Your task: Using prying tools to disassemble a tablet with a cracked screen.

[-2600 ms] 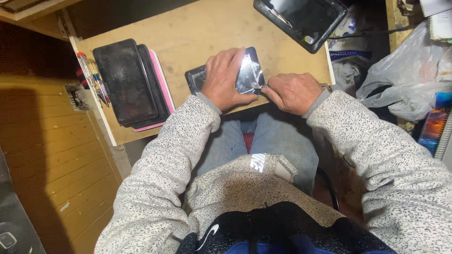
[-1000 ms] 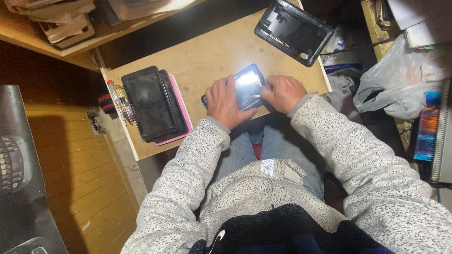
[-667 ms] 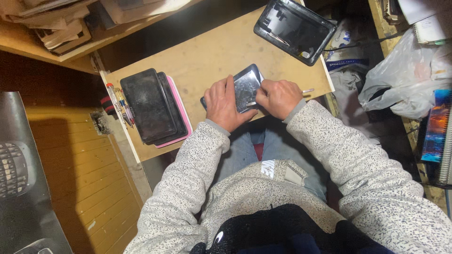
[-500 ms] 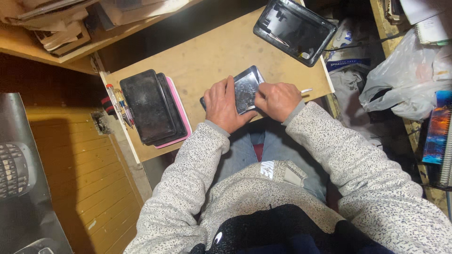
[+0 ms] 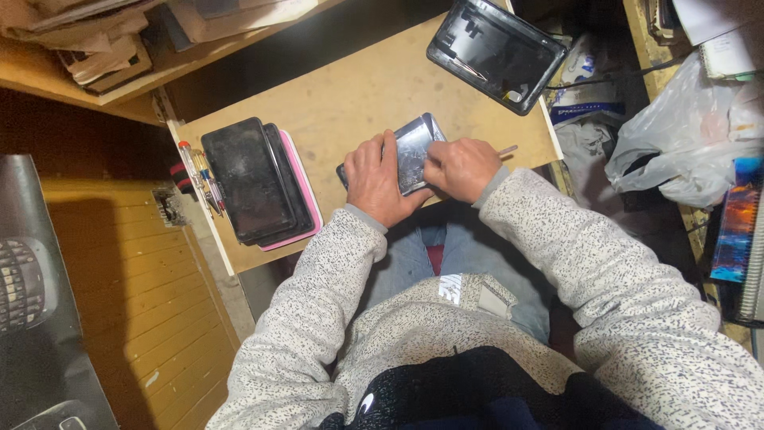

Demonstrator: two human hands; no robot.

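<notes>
Both hands work the small dark glossy-screened tablet [image 5: 412,151]: my left hand [image 5: 376,181] clamps it flat against the plywood board [image 5: 350,87], while my right hand [image 5: 460,167], fingers closed around a thin pale stick tool [image 5: 506,150], presses at its edge.

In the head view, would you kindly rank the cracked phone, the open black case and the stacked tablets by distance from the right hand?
1. Cracked phone, under the right hand.
2. Open black case, at the desk's far right corner.
3. Stacked tablets, at the left edge.
</notes>
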